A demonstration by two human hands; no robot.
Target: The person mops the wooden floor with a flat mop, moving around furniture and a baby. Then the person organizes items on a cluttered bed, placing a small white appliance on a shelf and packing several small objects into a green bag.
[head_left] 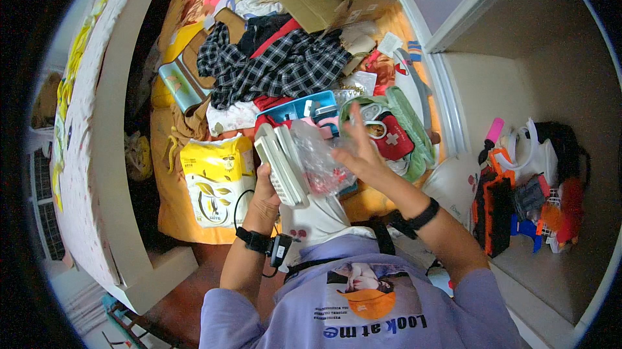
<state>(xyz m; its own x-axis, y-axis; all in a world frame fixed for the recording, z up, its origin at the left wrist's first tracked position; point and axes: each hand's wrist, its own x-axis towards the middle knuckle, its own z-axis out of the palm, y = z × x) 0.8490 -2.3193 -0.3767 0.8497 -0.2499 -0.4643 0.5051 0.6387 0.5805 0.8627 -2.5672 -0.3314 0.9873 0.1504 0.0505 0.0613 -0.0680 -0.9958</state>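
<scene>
My left hand (264, 192) is closed around the lower left edge of an off-white plastic device (280, 167) (perhaps a desk phone; I can't be sure), held above my lap, right of the yellow-and-white tissue pack (217, 184). My right hand (364, 156) is spread open beside the clear plastic bag (319, 154); whether they touch I can't tell. I'd judge the device light, stiff and a bit slick, best gripped by its long sides; the bag seems limp and slippery.

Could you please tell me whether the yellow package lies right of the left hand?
No, the yellow package lies to the left of the left hand, which holds a pale plastic object.
</scene>
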